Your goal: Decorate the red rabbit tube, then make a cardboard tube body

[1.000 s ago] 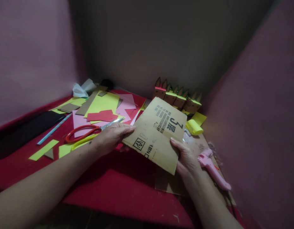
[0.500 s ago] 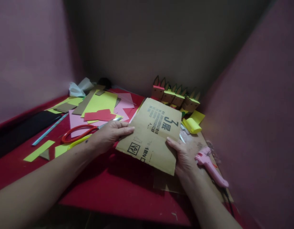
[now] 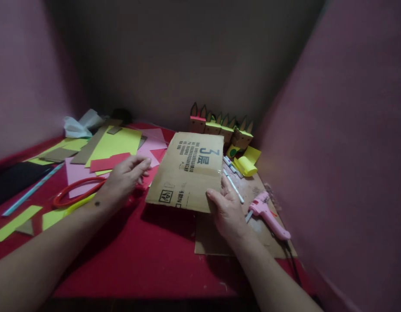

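Note:
A piece of printed brown cardboard [image 3: 187, 173] is held up over the red table, tilted, its black lettering facing me. My right hand [image 3: 226, 206] grips its lower right edge, thumb on the printed face and fingers behind. My left hand [image 3: 130, 171] is apart from the cardboard's left edge, fingers loosely bent and nothing visible in them. Below that hand and wrist lie red-handled scissors [image 3: 65, 193], their blades hidden, and a yellow-handled tool [image 3: 79, 203], partly covered by my forearm.
Coloured paper and card scraps [image 3: 118, 141] cover the left side, near a striped straw [image 3: 33, 190]. At right, a pink glue gun [image 3: 268, 214] rests on a cardboard mat [image 3: 207, 242]. Several cardboard figures with pointed ears [image 3: 216, 125] stand behind, near a yellow paper roll [image 3: 246, 165].
My left hand has let go of the cardboard's left edge and drawn away from it. My right hand still holds the cardboard. The view has shifted right.

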A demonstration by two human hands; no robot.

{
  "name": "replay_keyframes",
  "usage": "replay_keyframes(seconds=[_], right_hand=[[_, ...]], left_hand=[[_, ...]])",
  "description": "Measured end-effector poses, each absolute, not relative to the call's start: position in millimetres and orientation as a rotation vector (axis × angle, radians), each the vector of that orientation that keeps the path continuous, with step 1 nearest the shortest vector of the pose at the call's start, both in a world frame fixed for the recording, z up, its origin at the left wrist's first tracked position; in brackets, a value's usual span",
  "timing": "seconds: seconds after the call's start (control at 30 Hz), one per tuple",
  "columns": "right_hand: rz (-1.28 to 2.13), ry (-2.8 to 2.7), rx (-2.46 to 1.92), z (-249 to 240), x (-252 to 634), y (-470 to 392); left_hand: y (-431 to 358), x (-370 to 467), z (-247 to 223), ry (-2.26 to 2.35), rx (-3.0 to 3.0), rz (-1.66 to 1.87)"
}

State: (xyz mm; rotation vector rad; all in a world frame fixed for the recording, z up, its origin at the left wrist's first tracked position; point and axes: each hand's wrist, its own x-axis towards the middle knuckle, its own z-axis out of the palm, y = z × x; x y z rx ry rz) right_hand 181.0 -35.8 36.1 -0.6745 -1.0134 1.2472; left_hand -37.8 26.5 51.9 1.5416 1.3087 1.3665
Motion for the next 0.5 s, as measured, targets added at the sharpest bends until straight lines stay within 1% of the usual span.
replay_keyframes(seconds=[0.1, 0.23, 0.33, 0.5], right_hand=[[1.178, -1.095, -0.695, 36, 179, -37], [1.054, -1.191, -0.753, 39, 174, -44], [0.919, -1.257, -0.85, 40, 172, -51], [0.678, -1.314, -1.047, 34, 173, -57]], left_hand=[[18, -28, 63, 1.372, 1.669, 1.425], [-3, 6, 79, 1.125, 2.012, 1.208], [-12, 34, 88, 1.01, 2.274, 1.133], [-11, 59, 87, 0.992, 2.469, 1.167]])
